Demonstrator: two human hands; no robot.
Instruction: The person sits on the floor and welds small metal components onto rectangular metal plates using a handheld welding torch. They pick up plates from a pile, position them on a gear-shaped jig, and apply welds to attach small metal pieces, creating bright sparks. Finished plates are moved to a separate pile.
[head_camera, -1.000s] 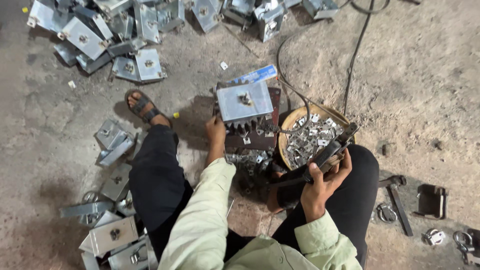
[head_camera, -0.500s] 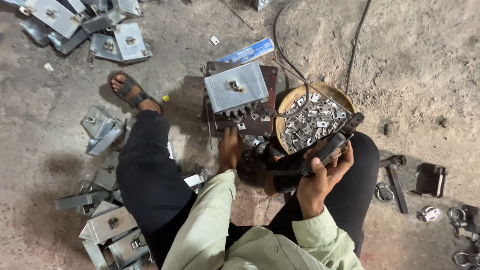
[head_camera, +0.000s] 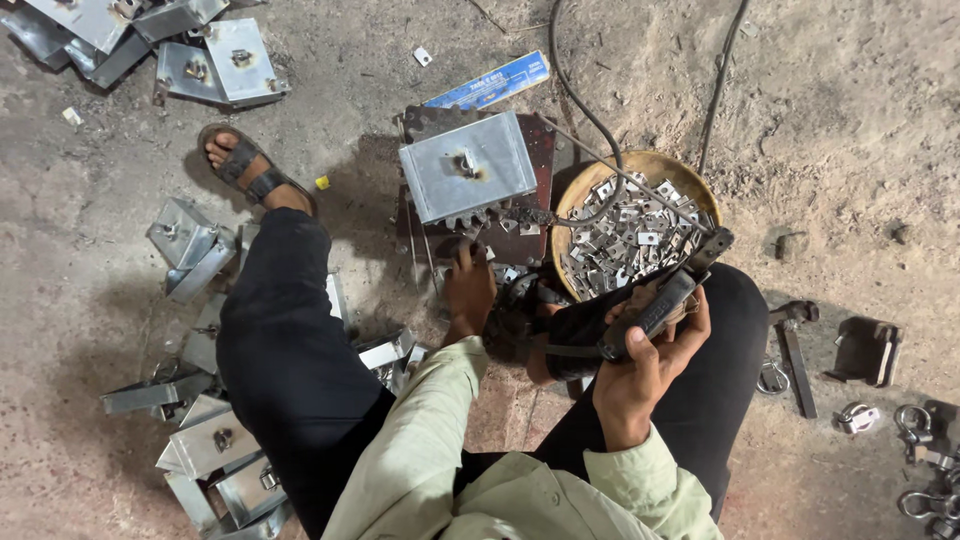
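Folded plate (head_camera: 467, 178): dull grey sheet metal, smooth, scorch mark at centre. Small clips in bowl (head_camera: 633, 235): bright metal. Tool (head_camera: 655, 305): matt black casing. Floor (head_camera: 860, 130): rough, dusty concrete.

Scattered metal on a dirt floor (head_camera: 850, 130)

Folded grey brackets (head_camera: 215, 60) lie heaped at upper left, a blue flat packet (head_camera: 490, 82) above centre, shackles (head_camera: 925, 440) and a clamp (head_camera: 868, 350) far right.
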